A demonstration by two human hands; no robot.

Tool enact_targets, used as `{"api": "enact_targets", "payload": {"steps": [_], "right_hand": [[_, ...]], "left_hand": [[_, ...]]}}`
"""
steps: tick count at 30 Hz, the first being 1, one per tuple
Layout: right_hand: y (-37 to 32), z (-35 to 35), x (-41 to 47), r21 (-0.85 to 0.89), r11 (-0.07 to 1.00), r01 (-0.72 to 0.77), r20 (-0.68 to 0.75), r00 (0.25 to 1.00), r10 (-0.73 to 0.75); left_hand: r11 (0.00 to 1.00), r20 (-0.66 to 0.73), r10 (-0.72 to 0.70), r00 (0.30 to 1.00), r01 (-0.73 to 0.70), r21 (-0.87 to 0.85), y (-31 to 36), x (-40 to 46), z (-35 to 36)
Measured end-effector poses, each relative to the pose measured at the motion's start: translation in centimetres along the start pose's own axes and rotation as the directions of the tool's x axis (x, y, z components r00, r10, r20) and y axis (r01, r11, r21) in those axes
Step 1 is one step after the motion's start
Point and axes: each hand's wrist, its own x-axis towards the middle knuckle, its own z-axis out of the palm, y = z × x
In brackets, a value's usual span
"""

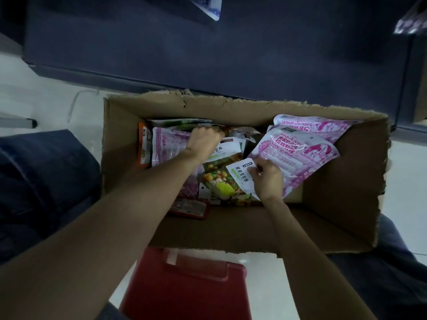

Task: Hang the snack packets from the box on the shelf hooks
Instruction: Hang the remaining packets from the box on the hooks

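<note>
Fingers (258, 168) of your right hand (269, 179) pinch a white packet (241, 176) mid-box (342, 181) to lift it, while your left hand (203, 140) curls into packets at the box's far wall, sorting.

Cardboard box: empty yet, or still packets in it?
Not empty. The cardboard box holds many snack packets, and both the left hand and right hand are inside gripping some.

A pale floor (57, 98) carries the cardboard box (346, 181) and a red stool (189, 285).
</note>
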Motion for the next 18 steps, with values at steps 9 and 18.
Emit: {"api": "enact_targets", "payload": {"steps": [9,18], "right_hand": [[-4.3,-6.3,-5.2,0.179,0.972,0.153,-0.3,0.949,-0.095],[-13.9,-19.5,-11.5,0.062,0.87,0.489,-0.623,0.7,-0.349]], "left_hand": [[0.839,-0.349,0.132,0.928,-0.292,-0.458,-0.3,-6.5,-7.0],[0.807,-0.531,0.069,0.844,-0.36,-0.469,4.3,-15.2,-23.8]]}}
